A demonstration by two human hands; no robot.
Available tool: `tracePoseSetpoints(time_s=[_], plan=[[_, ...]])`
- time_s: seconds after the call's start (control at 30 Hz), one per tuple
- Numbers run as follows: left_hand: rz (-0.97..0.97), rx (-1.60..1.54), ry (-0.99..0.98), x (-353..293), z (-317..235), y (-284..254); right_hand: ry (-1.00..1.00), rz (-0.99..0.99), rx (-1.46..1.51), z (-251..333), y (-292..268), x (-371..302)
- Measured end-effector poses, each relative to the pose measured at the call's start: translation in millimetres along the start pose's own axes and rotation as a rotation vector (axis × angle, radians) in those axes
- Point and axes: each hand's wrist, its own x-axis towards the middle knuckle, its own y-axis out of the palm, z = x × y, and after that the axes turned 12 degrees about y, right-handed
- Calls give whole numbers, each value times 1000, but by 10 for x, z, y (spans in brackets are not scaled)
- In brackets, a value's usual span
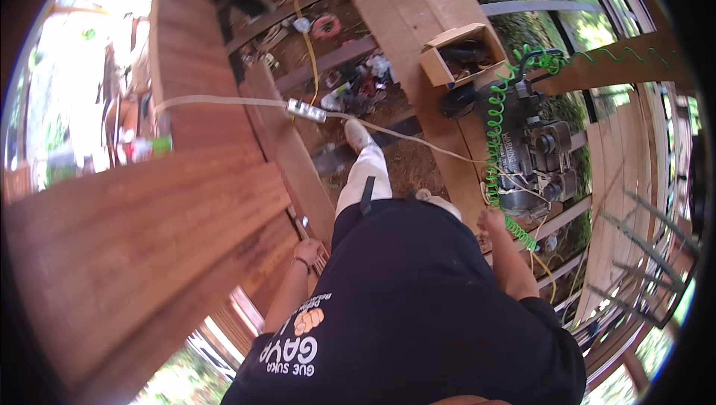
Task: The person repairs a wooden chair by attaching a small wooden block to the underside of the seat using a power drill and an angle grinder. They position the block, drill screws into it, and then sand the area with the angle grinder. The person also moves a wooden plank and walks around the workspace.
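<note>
My left hand [309,249], with a dark band at the wrist, is closed at the edge of a reddish-brown wooden panel [149,233]. Narrow wooden strips show by its fingers, and what they grip is partly hidden. My right hand [491,224] hangs with curled fingers beside a green coiled air hose [493,129]. Whether anything is in that hand I cannot make out. Just beyond it lies a black air compressor [514,155]. A white power strip [306,111] on a pale cord hangs across the gap ahead of my foot [357,136].
An open cardboard box [438,68] with dark items sits on wide planks [403,2]. Between joists, bare soil holds litter [365,80] and a reddish coil [326,27]. A yellow cord [309,51] runs down there. Metal prongs [641,241] stick out at the right.
</note>
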Motion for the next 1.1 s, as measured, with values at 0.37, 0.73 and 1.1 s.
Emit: tracePoseSetpoints(time_s=[0.37, 0.73, 1.1], plan=[[-223, -14, 214, 1553, -2627, -2003, -144, -426, -326, 321, 2417, -199], [131, 178, 279, 1882, -3164, -1161, -87, -502, -482, 1499, 2936, 49], [97, 589, 12, 2653, -2902, 172, -536, -525, -391, 3536, 2797, 2692]])
